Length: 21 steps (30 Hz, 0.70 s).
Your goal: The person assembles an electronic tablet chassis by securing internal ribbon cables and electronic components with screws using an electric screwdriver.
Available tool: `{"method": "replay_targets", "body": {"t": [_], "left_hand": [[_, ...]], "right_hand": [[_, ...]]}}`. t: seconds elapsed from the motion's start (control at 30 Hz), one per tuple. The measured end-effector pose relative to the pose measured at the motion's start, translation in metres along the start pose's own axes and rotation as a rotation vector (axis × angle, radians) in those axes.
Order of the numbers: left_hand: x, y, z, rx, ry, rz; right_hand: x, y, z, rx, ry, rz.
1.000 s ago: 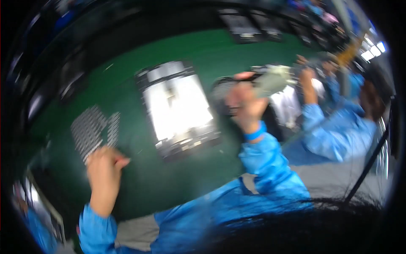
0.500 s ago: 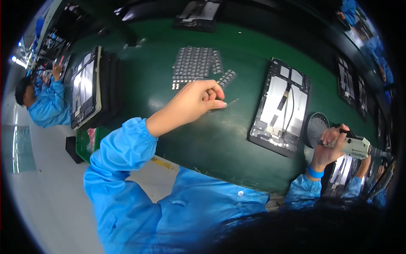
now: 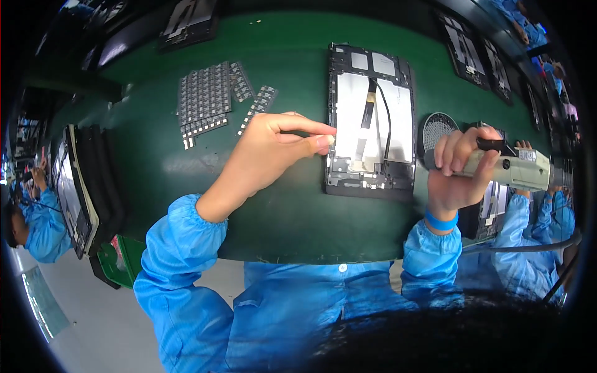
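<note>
A dark green table [image 3: 280, 233] with a faint sheen is spread across the view, its near edge bowed by the lens. Pale grey floor [image 3: 146, 317] is seen at the lower left, where a green bin [image 3: 130, 252] is set beside a stack of opened tablets [image 3: 73, 193]. A blue-sleeved co-worker [image 3: 42, 227] is seen beyond the stack.

On the table, right of centre, an opened tablet [image 3: 379, 124] is laid flat: smooth silvery metal framed in matt black, crossed by a dark strip and a thin curved black cable. Its long axis is run from near to far, with two pale rectangles at the far end. The inner side is faced upward.

The left hand [image 3: 273, 146] is brought to the tablet's left edge, thumb and forefinger nearly together; whether anything is pinched cannot be told. By the right hand [image 3: 460, 165], fingers curled, a pale grey-green power tool [image 3: 525, 169] is gripped beside a round, perforated dark piece [image 3: 439, 129]. Gridded sheets of small parts [image 3: 205, 96] are laid to the left.
</note>
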<state>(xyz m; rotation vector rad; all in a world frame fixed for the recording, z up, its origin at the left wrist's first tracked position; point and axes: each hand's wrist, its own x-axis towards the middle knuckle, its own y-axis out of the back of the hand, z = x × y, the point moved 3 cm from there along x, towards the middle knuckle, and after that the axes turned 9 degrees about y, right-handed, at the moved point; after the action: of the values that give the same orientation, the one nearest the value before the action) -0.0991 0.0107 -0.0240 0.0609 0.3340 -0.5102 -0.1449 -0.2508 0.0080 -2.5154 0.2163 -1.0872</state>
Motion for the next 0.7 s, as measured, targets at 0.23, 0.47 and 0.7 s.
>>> {"method": "replay_targets", "body": {"t": [0.23,0.47,0.7], "left_hand": [[0.006,-0.013,-0.013,0.24,-0.142,0.078],[0.01,-0.012,-0.013,0.297,-0.201,0.104],[0.016,-0.01,-0.009,0.348,-0.217,0.111]], "right_hand": [[-0.005,-0.022,0.009,0.016,-0.047,-0.043],[-0.007,-0.033,0.017,0.038,-0.065,-0.087],[-0.003,-0.053,0.034,0.047,-0.126,-0.035]]}}
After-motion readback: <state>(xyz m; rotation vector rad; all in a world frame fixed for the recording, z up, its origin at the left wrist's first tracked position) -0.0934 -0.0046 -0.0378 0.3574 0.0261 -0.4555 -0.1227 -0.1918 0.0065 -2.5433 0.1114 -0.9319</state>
